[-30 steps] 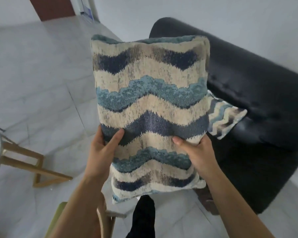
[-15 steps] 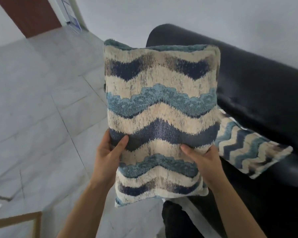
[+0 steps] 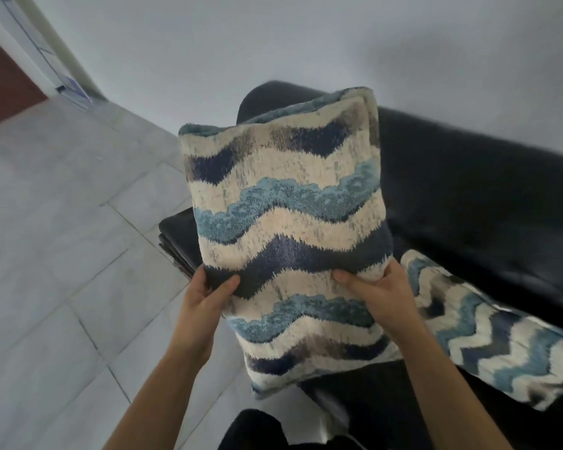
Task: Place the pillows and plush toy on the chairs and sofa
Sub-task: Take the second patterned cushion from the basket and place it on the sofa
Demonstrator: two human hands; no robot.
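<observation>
We see the wavy-striped pillow (image 3: 286, 241) (cream, navy, light blue bands) held upright over the black sofa (image 3: 475, 203). Left hand (image 3: 205, 297) and right hand (image 3: 377, 293) grip its sides, thumbs in front. Matching second pillow (image 3: 488, 332) lies on the seat. Grey tiled floor (image 3: 62, 254), pale wall (image 3: 273, 43).

Pillows — two: held pillow (image 3: 286, 222), lying pillow (image 3: 488, 332). Sofa (image 3: 468, 196) — one. Hands two: left hand (image 3: 205, 298), right hand (image 3: 379, 298).
</observation>
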